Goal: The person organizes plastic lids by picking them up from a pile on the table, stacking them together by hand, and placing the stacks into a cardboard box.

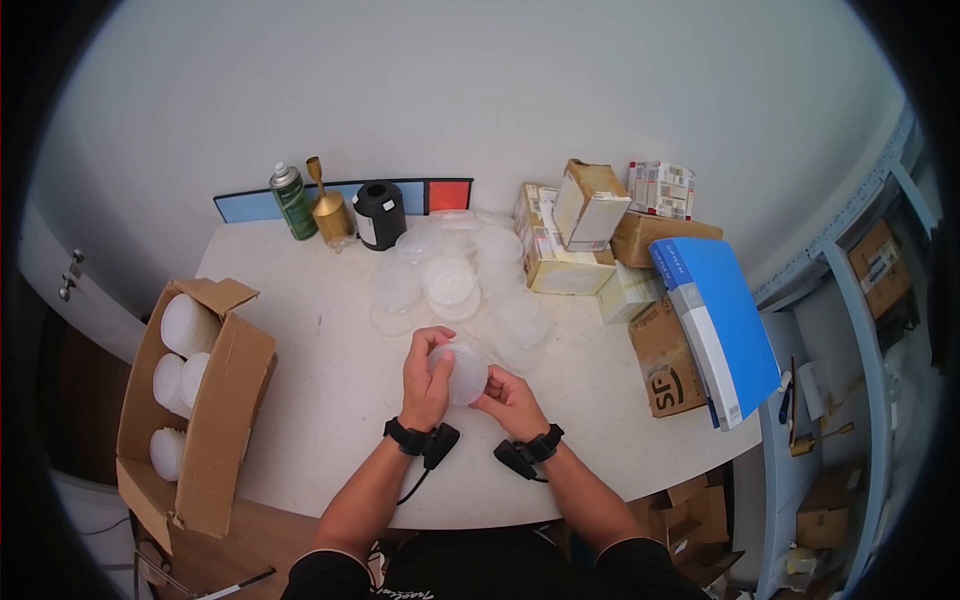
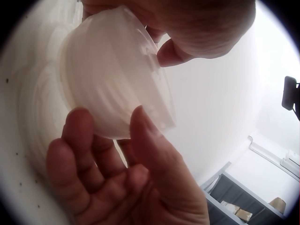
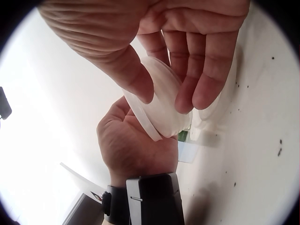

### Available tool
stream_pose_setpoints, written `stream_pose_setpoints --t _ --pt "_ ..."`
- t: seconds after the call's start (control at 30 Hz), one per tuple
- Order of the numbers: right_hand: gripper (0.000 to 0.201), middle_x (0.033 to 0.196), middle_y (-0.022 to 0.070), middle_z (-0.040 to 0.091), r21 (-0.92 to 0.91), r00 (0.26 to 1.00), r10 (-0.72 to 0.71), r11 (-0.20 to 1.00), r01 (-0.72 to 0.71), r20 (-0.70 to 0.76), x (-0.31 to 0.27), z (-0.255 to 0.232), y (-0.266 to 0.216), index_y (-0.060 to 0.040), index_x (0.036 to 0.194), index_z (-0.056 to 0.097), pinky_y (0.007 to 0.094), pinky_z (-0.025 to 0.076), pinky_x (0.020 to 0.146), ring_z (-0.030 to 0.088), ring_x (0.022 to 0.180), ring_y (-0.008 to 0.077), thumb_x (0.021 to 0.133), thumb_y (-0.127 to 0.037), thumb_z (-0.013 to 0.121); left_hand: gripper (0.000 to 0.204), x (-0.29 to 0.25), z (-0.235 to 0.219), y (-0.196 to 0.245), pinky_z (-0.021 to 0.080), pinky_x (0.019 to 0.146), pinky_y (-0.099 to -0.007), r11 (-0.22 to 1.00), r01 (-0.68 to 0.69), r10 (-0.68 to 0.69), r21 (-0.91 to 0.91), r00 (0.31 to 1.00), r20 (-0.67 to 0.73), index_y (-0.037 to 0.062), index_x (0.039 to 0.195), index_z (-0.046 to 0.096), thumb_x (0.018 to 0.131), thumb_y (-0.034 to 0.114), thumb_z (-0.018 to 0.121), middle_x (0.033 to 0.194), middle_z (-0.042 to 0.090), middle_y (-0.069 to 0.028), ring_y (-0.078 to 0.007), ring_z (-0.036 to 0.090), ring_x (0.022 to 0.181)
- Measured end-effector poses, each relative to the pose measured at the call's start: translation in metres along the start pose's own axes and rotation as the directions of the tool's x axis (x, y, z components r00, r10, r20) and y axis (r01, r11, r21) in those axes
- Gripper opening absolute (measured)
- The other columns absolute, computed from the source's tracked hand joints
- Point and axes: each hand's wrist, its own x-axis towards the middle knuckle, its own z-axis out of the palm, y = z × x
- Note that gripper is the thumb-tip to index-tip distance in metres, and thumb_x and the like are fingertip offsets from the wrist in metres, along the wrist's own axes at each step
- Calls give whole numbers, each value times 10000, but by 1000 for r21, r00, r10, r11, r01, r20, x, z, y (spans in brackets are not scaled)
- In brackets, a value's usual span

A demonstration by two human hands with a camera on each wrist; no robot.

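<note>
With both arms stretched forward, I pinch a translucent plastic tub (image 1: 466, 382) over the middle of the worktop (image 1: 330, 440), the fingers of my left hand (image 1: 426, 385) and right hand (image 1: 512, 402) curled against it. The head view shows me its round face; the wrist views add its frosted, curved wall (image 2: 93, 75) and projecting rim (image 3: 146, 117), tilted.

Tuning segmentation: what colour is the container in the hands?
The container is cloudy, translucent white; best seen in left wrist view.
</note>
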Motion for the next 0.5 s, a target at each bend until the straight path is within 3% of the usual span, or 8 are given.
stream_pose_setpoints --t 0.1,0.2,0.3,0.5 --pt "260 1145 48 680 -13 999 31 999 -31 14 -1 -1 0 2 1206 593 299 533 973 663 1061 130 955 17 659 170 1 2 6 429 983 -325 1000 1 -1 21 1000 -30 20 1130 504 969 71 526 1171 580 -113 -177 530 1070" --pt "283 1161 47 675 0 999 14 1000 -14 45 0 -3 -1 0 1224 586 297 531 975 659 1068 129 951 18 659 174 -1 0 0 486 878 -342 996 53 -50 69 997 -53 -9 1109 515 963 85 535 1047 615 -144 -225 587 945" --pt "302 1167 53 664 19 997 -1 1000 -1 77 -3 3 -10 4 1239 569 308 526 999 652 1087 136 949 22 652 179 1 1 3 492 831 -348 992 17 -5 128 995 -99 -14 1102 515 959 88 549 995 600 -138 -223 585 901" --pt "271 1133 54 647 195 996 16 980 -32 83 -6 10 -19 0 1231 555 318 523 1009 639 1070 130 985 -59 654 242 2 2 13 498 861 -369 984 4 9 179 997 -75 -25 1163 542 959 99 580 1023 616 -162 -261 610 936"
